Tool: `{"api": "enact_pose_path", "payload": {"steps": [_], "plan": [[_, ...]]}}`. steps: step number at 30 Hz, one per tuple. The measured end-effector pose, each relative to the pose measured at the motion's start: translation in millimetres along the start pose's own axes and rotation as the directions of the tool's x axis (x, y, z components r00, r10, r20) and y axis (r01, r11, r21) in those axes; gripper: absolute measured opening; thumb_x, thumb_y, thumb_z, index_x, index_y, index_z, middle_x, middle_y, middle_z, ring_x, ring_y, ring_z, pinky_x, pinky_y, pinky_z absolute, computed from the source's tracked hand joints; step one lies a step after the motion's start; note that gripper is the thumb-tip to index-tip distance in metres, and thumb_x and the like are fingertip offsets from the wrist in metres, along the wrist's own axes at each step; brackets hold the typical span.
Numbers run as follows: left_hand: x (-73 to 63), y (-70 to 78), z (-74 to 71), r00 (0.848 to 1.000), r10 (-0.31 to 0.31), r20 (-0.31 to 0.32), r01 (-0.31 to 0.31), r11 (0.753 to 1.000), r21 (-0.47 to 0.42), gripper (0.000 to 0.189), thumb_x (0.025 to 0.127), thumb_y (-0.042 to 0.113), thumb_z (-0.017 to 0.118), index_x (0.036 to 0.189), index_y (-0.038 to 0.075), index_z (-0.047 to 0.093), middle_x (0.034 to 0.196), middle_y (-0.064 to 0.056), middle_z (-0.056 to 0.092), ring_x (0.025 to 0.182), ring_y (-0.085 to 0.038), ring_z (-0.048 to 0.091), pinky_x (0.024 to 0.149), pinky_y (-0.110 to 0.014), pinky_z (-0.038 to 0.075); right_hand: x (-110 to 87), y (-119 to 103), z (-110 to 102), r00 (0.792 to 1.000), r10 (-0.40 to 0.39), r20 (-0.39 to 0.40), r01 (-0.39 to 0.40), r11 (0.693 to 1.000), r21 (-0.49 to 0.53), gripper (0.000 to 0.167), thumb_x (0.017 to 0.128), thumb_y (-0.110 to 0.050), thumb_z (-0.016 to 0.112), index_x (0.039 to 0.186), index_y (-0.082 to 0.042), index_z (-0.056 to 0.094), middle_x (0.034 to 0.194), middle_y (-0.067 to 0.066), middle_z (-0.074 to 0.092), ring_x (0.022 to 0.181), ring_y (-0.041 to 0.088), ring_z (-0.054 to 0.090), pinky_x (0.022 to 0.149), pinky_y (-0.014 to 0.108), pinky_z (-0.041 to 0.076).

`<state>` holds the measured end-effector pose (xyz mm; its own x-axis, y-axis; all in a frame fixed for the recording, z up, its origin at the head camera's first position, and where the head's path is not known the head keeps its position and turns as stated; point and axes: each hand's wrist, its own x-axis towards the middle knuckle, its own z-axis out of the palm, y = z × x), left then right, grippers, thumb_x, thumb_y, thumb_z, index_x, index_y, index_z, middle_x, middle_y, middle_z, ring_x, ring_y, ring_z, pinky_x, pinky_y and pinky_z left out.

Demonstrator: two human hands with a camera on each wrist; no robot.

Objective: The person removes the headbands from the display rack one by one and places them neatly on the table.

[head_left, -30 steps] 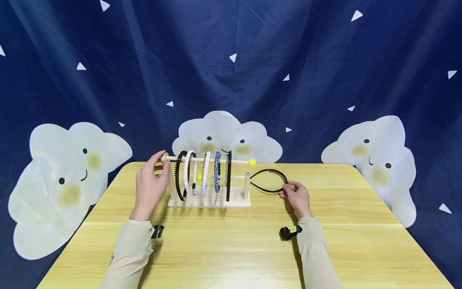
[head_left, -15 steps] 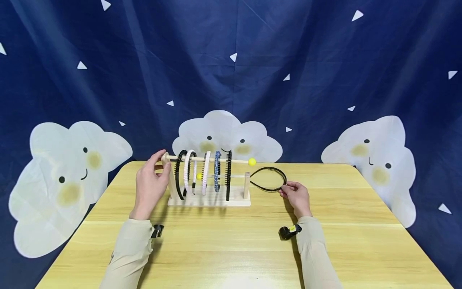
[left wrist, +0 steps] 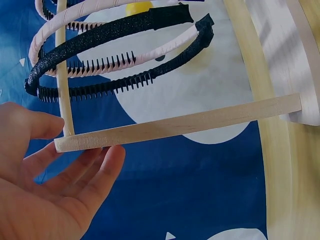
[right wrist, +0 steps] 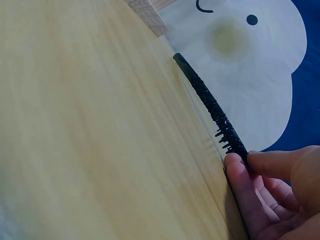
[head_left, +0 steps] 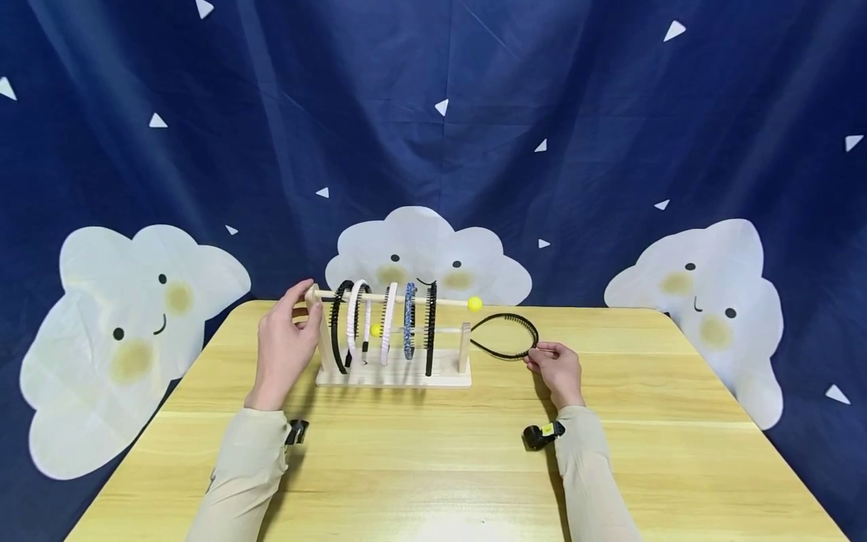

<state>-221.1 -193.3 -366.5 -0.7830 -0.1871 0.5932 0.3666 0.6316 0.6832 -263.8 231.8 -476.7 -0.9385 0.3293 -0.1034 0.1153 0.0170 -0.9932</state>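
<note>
In the head view, the left hand (head_left: 287, 346) pinches the top of the upright left post (head_left: 326, 342) of a pale wooden rack (head_left: 393, 381) on the yellow wood-grain table (head_left: 420, 452). The right hand (head_left: 555, 370) grips a black, toothed, looped headband (head_left: 529, 324) by its curved crown, outside the rack's shorter right post (head_left: 464, 348), its narrow ends pointing at that post; whether they touch it cannot be told. Five other headbands hang round the pale upper wooden rod (head_left: 450, 302), which ends in a bright yellow ball (head_left: 475, 303): two black, two pale pinkish-white, one glittery blue. The step in hand looks like steadying the rack while the looped headband is held beside it. In the left wrist view, the thumb lies by the rod's root and the fingers under the post, a hold that seems meant to stop the rack tipping. In the right wrist view, thumb and fingertips pinch the looped headband near its teeth, its far end free in the air. Putting it with the others would call for a lift, then passing its open ends over the ball while the left hand braces.
</note>
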Motion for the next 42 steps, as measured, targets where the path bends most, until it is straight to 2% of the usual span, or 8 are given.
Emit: {"api": "enact_pose_path", "payload": {"steps": [2,7,16,26,35,39,42], "plan": [[0.0,0.4,0.0,1.000,-0.001,0.000,0.001,1.000,0.004,0.039,0.099,0.006,0.063,0.137,0.003,0.063,0.123,-0.023,0.070,0.099,-0.038,0.073,0.070,0.003,0.043,-0.2,0.2,-0.4,1.000,0.000,0.001,0.000,1.000,-0.002,0.030,0.096,0.003,0.065,0.122,0.015,0.056,0.088,0.009,0.071,0.071,0.008,0.072,0.069,0.018,0.060],[0.2,-0.3,0.2,1.000,-0.001,0.000,0.001,1.000,0.025,0.039,0.099,0.007,0.063,0.137,0.003,0.063,0.123,-0.022,0.070,0.099,-0.036,0.073,0.070,0.000,0.046,-0.8,0.6,-1.2,1.000,0.007,0.005,-0.007,1.000,0.000,0.031,0.096,0.003,0.066,0.123,0.015,0.056,0.088,0.010,0.071,0.071,0.008,0.072,0.069,0.018,0.060],[0.6,-1.4,0.1,1.000,-0.004,0.009,0.004,1.000,0.027,0.040,0.099,0.010,0.064,0.139,0.003,0.062,0.124,-0.021,0.070,0.100,-0.035,0.073,0.069,0.003,0.042,0.3,0.1,0.1,1.000,0.011,-0.025,-0.011,1.000,0.020,0.030,0.095,0.005,0.066,0.121,0.016,0.056,0.081,0.004,0.070,0.068,0.006,0.071,0.068,0.019,0.061],[0.2,-2.8,1.0,1.000,-0.014,0.011,0.014,1.000,0.025,0.040,0.099,0.010,0.064,0.139,0.004,0.062,0.124,-0.021,0.070,0.100,-0.035,0.073,0.070,0.003,0.043,-2.0,-1.7,-0.5,0.999,0.039,-0.029,-0.038,0.999,0.031,0.030,0.095,0.003,0.067,0.121,0.015,0.056,0.084,0.006,0.070,0.069,0.008,0.072,0.069,0.019,0.061],[-0.1,-3.0,0.7,1.000,-0.010,0.011,0.010,1.000,0.021,0.040,0.099,0.010,0.064,0.138,0.004,0.062,0.124,-0.021,0.070,0.099,-0.034,0.073,0.070,0.002,0.044,-4.9,-7.4,1.6,1.000,0.008,-0.019,-0.009,0.999,-0.037,0.028,0.097,-0.001,0.067,0.121,0.012,0.060,0.085,0.004,0.070,0.071,0.008,0.071,0.069,0.021,0.061],[0.4,-2.3,0.5,1.000,-0.014,0.012,0.014,1.000,0.020,0.039,0.099,0.010,0.065,0.138,0.005,0.062,0.124,-0.020,0.070,0.100,-0.033,0.073,0.070,0.002,0.044,-7.7,-15.0,1.9,1.000,-0.005,-0.022,0.003,0.997,-0.082,0.026,0.098,-0.006,0.066,0.119,0.008,0.062,0.085,0.001,0.069,0.073,0.008,0.071,0.069,0.022,0.061],[0.4,-2.4,0.0,1.000,-0.010,0.011,0.010,1.000,0.017,0.039,0.099,0.009,0.065,0.138,0.004,0.063,0.124,-0.020,0.070,0.099,-0.034,0.073,0.070,0.000,0.046,-9.5,-23.5,2.6,0.999,-0.021,-0.026,0.018,0.995,-0.102,0.025,0.099,-0.010,0.065,0.119,0.006,0.063,0.090,0.003,0.069,0.077,0.011,0.072,0.073,0.026,0.062]]}}
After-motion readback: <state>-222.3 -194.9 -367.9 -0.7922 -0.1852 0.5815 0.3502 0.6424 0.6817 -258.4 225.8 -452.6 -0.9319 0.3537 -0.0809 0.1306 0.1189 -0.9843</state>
